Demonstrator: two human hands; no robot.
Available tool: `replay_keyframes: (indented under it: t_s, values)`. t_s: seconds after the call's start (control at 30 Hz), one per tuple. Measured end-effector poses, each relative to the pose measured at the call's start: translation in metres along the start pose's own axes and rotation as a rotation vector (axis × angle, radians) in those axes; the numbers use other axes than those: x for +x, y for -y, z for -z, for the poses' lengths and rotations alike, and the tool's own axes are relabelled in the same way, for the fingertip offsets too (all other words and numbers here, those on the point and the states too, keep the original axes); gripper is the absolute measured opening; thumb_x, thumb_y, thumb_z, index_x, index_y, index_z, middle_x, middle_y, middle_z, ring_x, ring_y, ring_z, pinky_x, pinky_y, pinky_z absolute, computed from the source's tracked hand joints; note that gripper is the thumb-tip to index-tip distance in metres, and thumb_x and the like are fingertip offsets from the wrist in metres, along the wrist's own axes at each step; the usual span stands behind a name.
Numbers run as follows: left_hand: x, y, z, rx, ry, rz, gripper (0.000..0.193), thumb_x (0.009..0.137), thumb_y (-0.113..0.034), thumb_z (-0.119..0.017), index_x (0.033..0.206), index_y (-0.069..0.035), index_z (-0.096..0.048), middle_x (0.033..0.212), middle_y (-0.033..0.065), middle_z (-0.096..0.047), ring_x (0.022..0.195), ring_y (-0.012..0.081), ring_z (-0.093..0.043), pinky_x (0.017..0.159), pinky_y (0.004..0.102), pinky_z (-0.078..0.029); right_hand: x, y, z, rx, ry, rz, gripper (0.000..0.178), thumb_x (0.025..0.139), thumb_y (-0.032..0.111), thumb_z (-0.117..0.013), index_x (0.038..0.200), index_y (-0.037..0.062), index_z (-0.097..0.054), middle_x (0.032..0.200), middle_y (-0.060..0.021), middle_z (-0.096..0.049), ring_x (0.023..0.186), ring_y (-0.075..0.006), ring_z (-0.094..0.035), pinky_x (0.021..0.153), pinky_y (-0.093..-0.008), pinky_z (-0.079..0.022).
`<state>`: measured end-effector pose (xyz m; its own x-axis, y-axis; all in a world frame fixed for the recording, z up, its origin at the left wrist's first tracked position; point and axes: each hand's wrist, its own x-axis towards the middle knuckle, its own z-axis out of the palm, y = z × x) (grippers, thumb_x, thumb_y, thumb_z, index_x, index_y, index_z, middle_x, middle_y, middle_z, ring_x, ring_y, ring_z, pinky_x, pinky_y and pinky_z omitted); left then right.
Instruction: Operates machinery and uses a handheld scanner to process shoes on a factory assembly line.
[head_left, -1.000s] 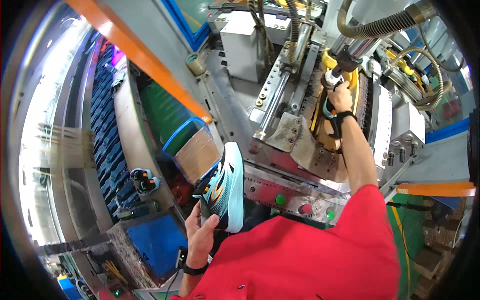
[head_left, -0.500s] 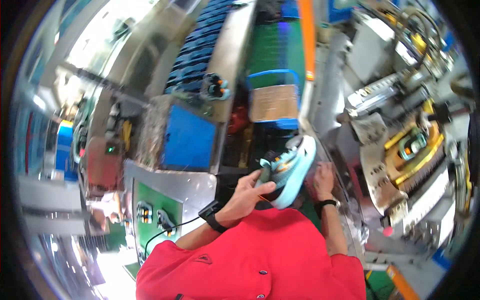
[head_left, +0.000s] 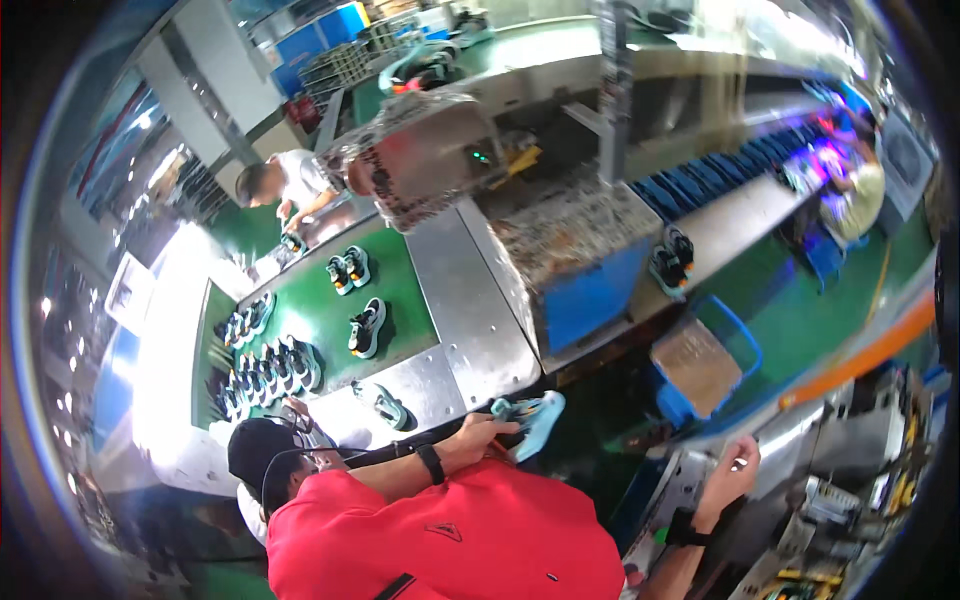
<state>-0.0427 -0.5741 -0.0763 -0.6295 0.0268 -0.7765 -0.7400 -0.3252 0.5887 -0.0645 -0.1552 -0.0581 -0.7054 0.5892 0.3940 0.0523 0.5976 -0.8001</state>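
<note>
My left hand point(head_left: 482, 438) is wrapped round a light blue sports shoe point(head_left: 543, 425), its pale sole turned away to the right. The shoe is in the air, just off the corner of a metal-edged table point(head_left: 495, 372). My right hand point(head_left: 730, 472) is out to the right, above the machinery, with fingers loosely curled and nothing visible in them. On the table's metal border, left of my left hand, is a single shoe point(head_left: 382, 406). Farther in, on the green surface, stand another shoe point(head_left: 368, 328) and a pair of shoes point(head_left: 348, 269).
Several shoes point(head_left: 270, 368) stand in rows at the table's left. A person in a black cap point(head_left: 262, 450) is close on my left; another person point(head_left: 290, 185) works across the table. A blue-framed stool point(head_left: 698, 365) stands right of centre, near an orange bar point(head_left: 860, 355). Machinery point(head_left: 850, 470) fills the lower right.
My view has swung left, bringing the green table and two nearby people into fuller sight. The shoe stays in my left hand. My right hand has come away from the machine's edge.
</note>
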Motion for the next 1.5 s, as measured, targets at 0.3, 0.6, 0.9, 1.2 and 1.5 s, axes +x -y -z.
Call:
replay_keyframes:
  t_s: [0.3, 0.6, 0.9, 1.2, 1.5]
  values:
    - [0.136, -0.078, 0.207, -0.375, -0.42, -0.192, 0.024, 0.076, -0.007, -0.075, 0.093, 0.006, -0.064, 0.086, 0.0156, -0.067, 0.068, 0.0322, -0.067, 0.056, 0.0485, -0.059, 0.125, 0.34, -0.175, 0.203, 0.405, 0.742, 0.015, 0.09, 0.006, -0.064, 0.104, 0.0003, -0.065, 0.097, -0.0075, -0.067, 0.086, -0.0145, -0.063, 0.073, -0.0284, -0.05]
    - [0.282, -0.219, 0.399, -0.42, -0.79, -0.335, 0.026, 0.077, -0.013, -0.074, 0.088, 0.005, -0.058, 0.08, 0.0162, -0.063, 0.063, 0.0267, -0.062, 0.051, 0.0409, -0.05, 0.197, 0.591, -0.452, -0.009, 0.831, 0.751, 0.067, 0.091, 0.046, -0.062, 0.138, 0.0009, -0.048, 0.116, -0.0156, -0.065, 0.103, -0.0251, -0.063, 0.084, -0.0344, -0.051]
    - [0.393, -0.283, 0.532, 0.447, -1.118, -0.734, 0.074, 0.079, -0.008, -0.064, 0.142, 0.004, -0.028, 0.144, 0.0287, -0.034, 0.129, 0.0438, -0.041, 0.106, 0.0435, -0.039, 0.232, 0.695, -0.644, -0.18, 1.115, 0.618, 0.057, 0.093, 0.052, -0.056, 0.123, 0.0036, -0.059, 0.108, -0.0042, -0.064, 0.095, -0.0132, -0.059, 0.084, -0.0285, -0.046]
    - [0.235, -0.213, 0.454, 0.979, -1.326, -0.284, 0.083, 0.072, -0.034, -0.079, 0.14, -0.008, -0.04, 0.141, 0.0182, -0.043, 0.13, 0.0388, -0.041, 0.107, 0.0598, -0.028, 0.193, 0.699, -0.615, -0.029, 1.283, 0.324, 0.047, 0.09, 0.035, -0.059, 0.121, 0.0002, -0.058, 0.108, -0.0132, -0.067, 0.095, -0.0255, -0.066, 0.088, -0.0357, -0.052]
    - [0.213, -0.113, 0.473, 0.712, -1.3, -0.057, 0.045, 0.079, -0.036, -0.074, 0.106, -0.005, -0.055, 0.092, 0.0195, -0.068, 0.089, 0.0412, -0.066, 0.076, 0.0505, -0.053, 0.192, 0.686, -0.591, -0.004, 0.844, 1.11, 0.071, 0.087, 0.04, -0.064, 0.142, 0.0007, -0.043, 0.131, -0.0127, -0.056, 0.12, -0.021, -0.051, 0.106, -0.032, -0.034]
